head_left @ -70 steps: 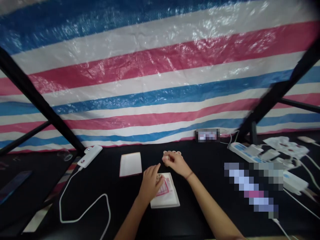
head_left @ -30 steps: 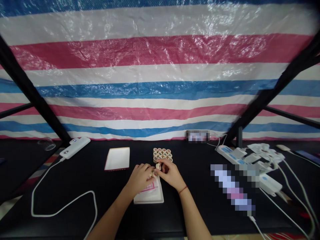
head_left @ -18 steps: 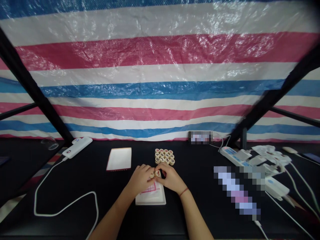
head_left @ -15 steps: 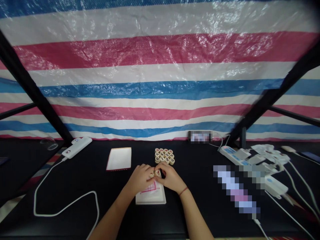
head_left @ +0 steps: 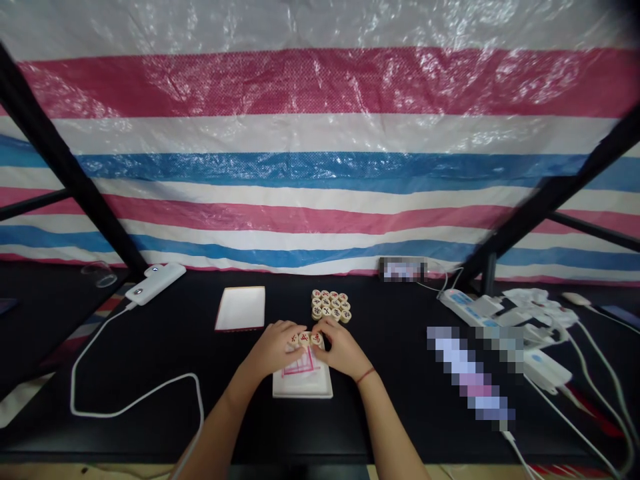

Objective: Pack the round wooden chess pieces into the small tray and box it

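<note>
My left hand and my right hand press from both sides on a short row of round Chinese chess pieces with red characters. Fingers and thumbs of both hands are curled about the row's ends, so some pieces may be hidden. The row is at the far end of a white box tray, in which a sheet with pink printed lines shows. Just beyond the hands, more chess pieces are grouped in stacked rows on the black table, some marked red, others black.
An upturned box lid with a white inside lies left of the tray. A white power bank trails a cable at the left. White power strips with plugs and a blurred-out device occupy the right side. A striped sheet hangs behind.
My left hand has shifted slightly left on the row, and a piece between the two ends now shows, so three faces are visible. The whole view has tilted down a little.
</note>
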`<control>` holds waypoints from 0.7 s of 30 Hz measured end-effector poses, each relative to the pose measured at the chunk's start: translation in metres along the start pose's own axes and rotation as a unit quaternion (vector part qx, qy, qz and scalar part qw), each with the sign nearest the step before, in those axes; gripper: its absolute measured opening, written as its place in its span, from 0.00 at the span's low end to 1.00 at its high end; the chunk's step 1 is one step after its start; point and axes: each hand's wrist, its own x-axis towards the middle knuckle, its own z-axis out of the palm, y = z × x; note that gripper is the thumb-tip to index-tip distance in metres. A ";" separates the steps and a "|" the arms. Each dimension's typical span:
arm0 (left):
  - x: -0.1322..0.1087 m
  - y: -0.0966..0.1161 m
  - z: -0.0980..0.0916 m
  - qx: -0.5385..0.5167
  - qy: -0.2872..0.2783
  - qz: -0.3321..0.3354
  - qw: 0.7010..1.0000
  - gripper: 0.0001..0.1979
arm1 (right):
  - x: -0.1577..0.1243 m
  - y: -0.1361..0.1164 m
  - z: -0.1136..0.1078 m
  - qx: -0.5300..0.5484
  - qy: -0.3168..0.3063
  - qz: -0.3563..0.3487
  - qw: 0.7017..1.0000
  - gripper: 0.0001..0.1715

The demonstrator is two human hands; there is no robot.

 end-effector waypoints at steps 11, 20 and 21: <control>-0.016 -0.012 -0.014 -0.112 0.034 -0.028 0.993 0.26 | 0.057 0.005 -0.020 -0.164 0.134 0.136 0.968 0.12; -0.013 -0.015 -0.006 -0.109 -0.002 -0.056 0.992 0.26 | 0.132 0.016 -0.013 -0.303 -0.061 0.283 0.908 0.14; -0.012 -0.016 -0.004 -0.107 -0.002 -0.055 0.993 0.26 | 0.134 0.017 -0.013 -0.306 -0.066 0.287 0.905 0.13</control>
